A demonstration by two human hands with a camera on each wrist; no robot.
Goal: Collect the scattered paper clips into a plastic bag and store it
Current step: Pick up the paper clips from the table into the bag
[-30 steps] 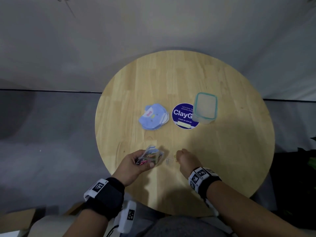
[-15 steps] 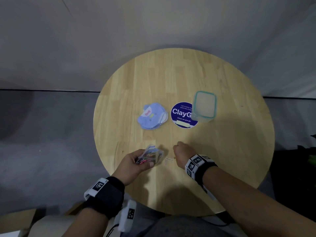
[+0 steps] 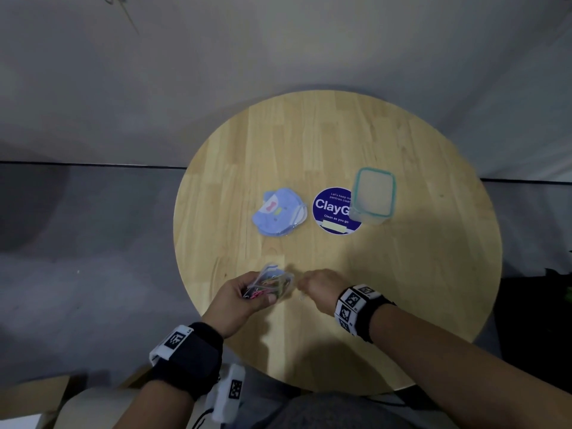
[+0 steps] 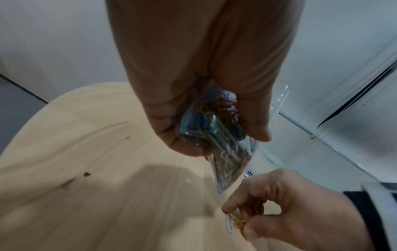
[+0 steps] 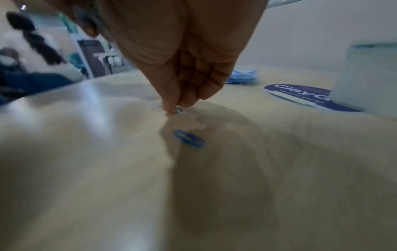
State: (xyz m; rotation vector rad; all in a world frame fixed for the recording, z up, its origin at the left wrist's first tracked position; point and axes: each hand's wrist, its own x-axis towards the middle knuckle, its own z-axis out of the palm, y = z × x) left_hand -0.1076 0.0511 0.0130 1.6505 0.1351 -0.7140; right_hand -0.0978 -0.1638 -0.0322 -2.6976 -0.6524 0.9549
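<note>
Wooden round table (image 3: 402,274), pale and plank-grained, carries everything I can count: one clear plastic bag (image 3: 272,281), one lidded container (image 3: 373,196) with a teal rim, one dark-blue round sticker (image 3: 331,212) and one small stack of blue shaped cards (image 3: 278,216). My left hand (image 3: 241,300) holds the bag near the table's near edge, fingers and thumb curled round it. Through the clear film I see a tangle of paper clips in red, blue, yellow and silver; too many overlap for a count. My right hand (image 3: 318,289), just beside the bag, pinches loose clips (image 4: 233,222) between thumb and fingertips: a white one and a yellow one show in the left wrist view. One blue clip (image 5: 189,139) lies alone on the wood below that hand. The container stands toward the table's far right, overlapping the sticker's edge; the cards lie left of the sticker. Beyond the table, grey floor and a pale wall.
</note>
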